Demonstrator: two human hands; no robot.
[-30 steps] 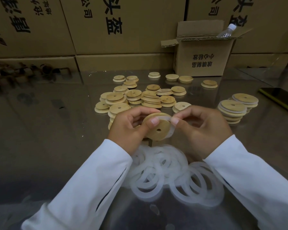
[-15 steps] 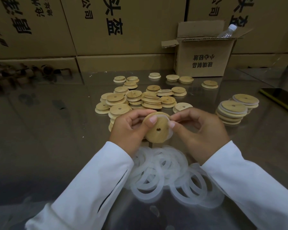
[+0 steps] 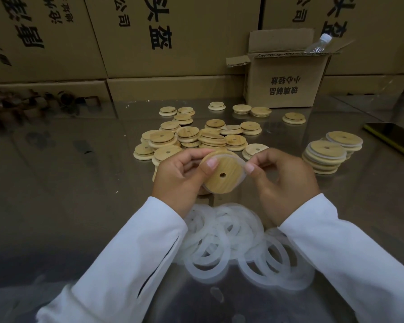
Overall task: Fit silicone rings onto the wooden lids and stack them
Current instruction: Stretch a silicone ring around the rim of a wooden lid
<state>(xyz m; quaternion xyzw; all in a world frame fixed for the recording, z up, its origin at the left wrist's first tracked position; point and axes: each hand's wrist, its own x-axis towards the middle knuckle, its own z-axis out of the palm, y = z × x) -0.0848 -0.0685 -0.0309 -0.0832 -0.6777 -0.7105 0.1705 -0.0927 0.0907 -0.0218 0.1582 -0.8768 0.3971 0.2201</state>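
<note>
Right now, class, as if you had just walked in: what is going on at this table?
A person in white sleeves grips a round wooden lid with the left hand, while the right hand pinches a translucent silicone ring at its rim, apparently mid-fitting. Loose white rings lie piled nearest; bare lids lie scattered beyond, ringed lids stacked at right.

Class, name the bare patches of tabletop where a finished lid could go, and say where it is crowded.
Bare: the wide left stretch of table, beside the loose lids; also the right side, nearer than the finished stacks and the phone. Crowded: the middle, lids farther back, silicone rings nearer.
</note>
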